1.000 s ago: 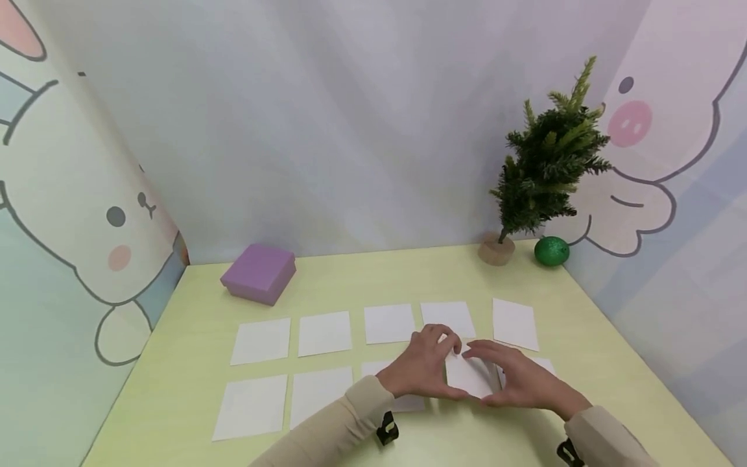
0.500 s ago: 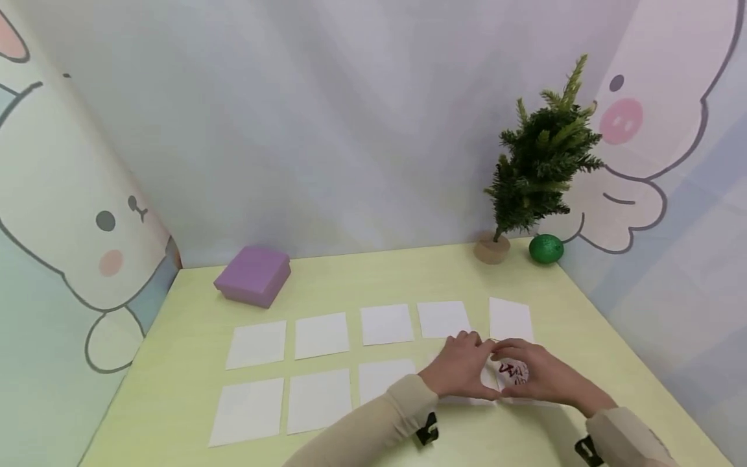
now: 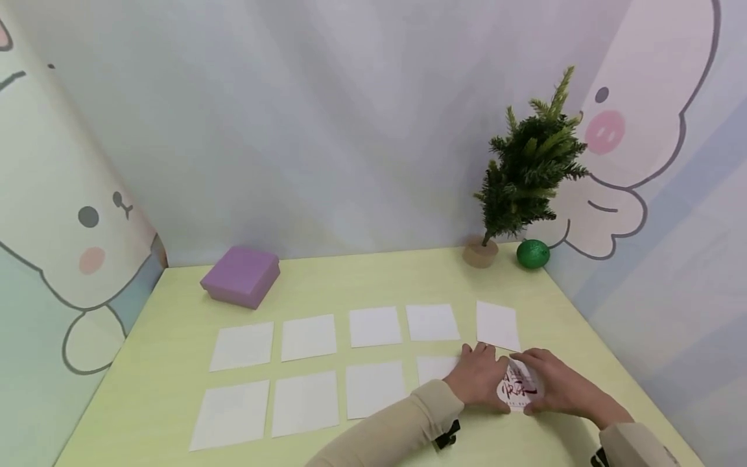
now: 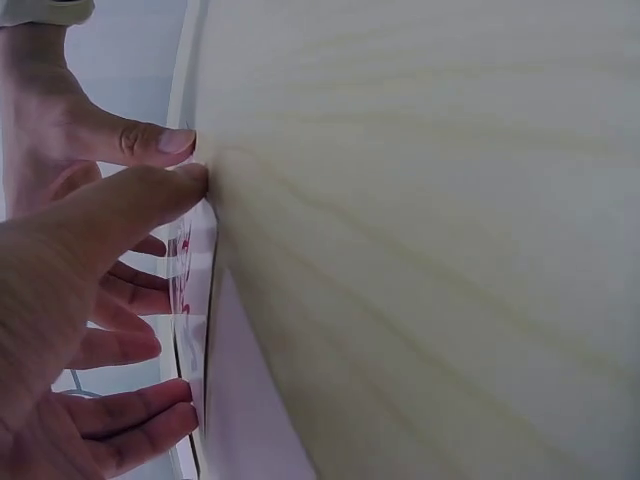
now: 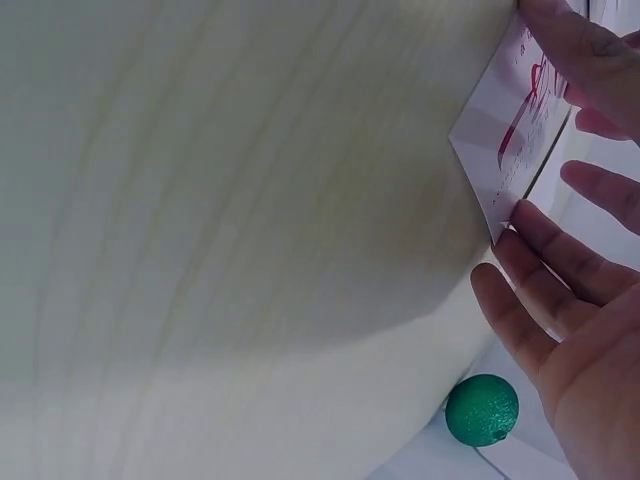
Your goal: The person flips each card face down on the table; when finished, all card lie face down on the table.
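both hands are now at the right end of the front row of cards, and between them is a card (image 3: 519,388) that shows red and black marks on its face; one second ago the hands were over a plain white card more to the left, and half a second ago the marked face was only starting to show. the left hand (image 3: 480,383) lies with the fingers nearly straight, its fingertips (image 4: 190,172) touch the left edge of the card, and the thumb is beside that edge. the right hand (image 3: 551,388) is also open, with spread fingers (image 5: 560,262) along the right edge of the card; it is not closed around it. the card is close to the table (image 3: 327,285) near its front right part, but i cannot tell if it lies fully flat or one edge is a little lifted. the other cards (image 3: 308,337) lie face down in two rows as before. the whole view has shifted a little, so the purple box (image 3: 240,275), the small tree (image 3: 528,175) and the green ball (image 3: 533,253) appear more to the left than before, but they keep their places on the table.
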